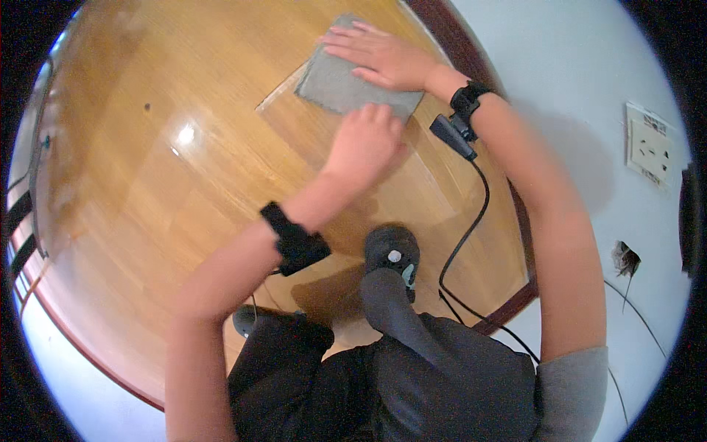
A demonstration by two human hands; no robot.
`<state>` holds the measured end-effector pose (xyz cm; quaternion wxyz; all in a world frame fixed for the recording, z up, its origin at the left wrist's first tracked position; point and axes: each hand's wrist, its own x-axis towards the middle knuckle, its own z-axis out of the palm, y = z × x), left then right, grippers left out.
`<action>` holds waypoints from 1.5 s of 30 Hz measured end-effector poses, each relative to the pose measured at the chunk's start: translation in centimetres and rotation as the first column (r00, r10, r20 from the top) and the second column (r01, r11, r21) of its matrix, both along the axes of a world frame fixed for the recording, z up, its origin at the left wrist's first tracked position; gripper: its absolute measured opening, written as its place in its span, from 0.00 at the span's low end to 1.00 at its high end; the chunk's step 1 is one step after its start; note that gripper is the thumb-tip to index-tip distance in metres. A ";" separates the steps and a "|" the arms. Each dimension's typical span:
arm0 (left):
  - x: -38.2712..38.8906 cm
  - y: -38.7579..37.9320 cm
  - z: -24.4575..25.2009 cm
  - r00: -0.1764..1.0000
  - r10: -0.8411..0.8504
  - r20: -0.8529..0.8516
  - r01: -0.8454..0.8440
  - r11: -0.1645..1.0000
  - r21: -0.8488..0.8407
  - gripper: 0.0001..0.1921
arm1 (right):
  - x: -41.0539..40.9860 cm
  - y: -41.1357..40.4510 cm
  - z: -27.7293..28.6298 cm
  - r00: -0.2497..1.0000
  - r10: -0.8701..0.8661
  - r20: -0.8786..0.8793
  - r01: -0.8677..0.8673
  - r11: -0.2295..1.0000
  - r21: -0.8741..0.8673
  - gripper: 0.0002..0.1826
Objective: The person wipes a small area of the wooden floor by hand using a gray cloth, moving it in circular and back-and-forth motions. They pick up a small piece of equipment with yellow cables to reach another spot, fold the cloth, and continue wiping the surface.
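A grey cloth (331, 83) lies flat on the wooden floor (221, 193) near the dark skirting along the wall. Spread on the cloth's upper part is my right hand (381, 58), palm down, its fingers apart. My left hand (367, 138), somewhat blurred, is at the cloth's lower edge with its fingers curled; whether it pinches the edge is hard to tell. Each wrist wears a black strap, and a small black device with a cable (486, 193) hangs by the right one.
A white wall with a socket (649, 152) and a ragged hole (627, 259) rises at right, above dark red skirting (525, 232). My dark shoe (392, 248) stands below my left hand. A dark-framed object (38, 166) is at far left.
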<state>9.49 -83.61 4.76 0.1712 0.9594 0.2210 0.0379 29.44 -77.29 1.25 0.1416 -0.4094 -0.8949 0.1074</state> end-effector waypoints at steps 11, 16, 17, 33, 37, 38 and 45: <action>2.9 -2.1 -1.6 0.992 0.121 -0.048 -0.108 0.971 0.214 0.08 | 0.0 -1.0 1.4 0.987 -0.153 0.040 0.157 0.975 -0.156 0.39; 0.4 0.3 -0.5 0.987 -0.067 -0.143 0.087 0.986 0.140 0.08 | -1.6 -5.2 -1.2 0.808 -0.589 0.003 0.581 0.798 0.158 0.29; -0.4 1.2 -0.3 0.986 -0.076 -0.146 0.092 0.990 0.106 0.08 | -2.0 -6.3 -1.8 0.717 -0.696 0.014 0.689 0.713 0.129 0.30; -4.1 2.7 -0.3 0.953 -0.262 -0.152 0.292 0.927 0.235 0.09 | -0.7 -9.0 0.4 0.948 -0.274 0.164 0.269 0.962 0.049 0.32; -4.9 2.3 -0.7 0.964 -0.241 -0.112 0.261 0.939 0.223 0.09 | -0.5 -8.5 -0.1 0.957 -0.267 0.111 0.268 0.963 0.014 0.32; -4.9 2.2 -0.7 0.968 -0.238 -0.080 0.251 0.941 0.226 0.08 | -0.5 -8.4 -0.2 0.958 -0.268 0.106 0.269 0.963 0.006 0.32; -4.0 2.4 -1.1 0.954 -0.290 -0.078 0.300 0.925 0.235 0.07 | 0.5 -7.8 -0.4 0.964 -0.222 0.146 0.211 0.974 0.084 0.33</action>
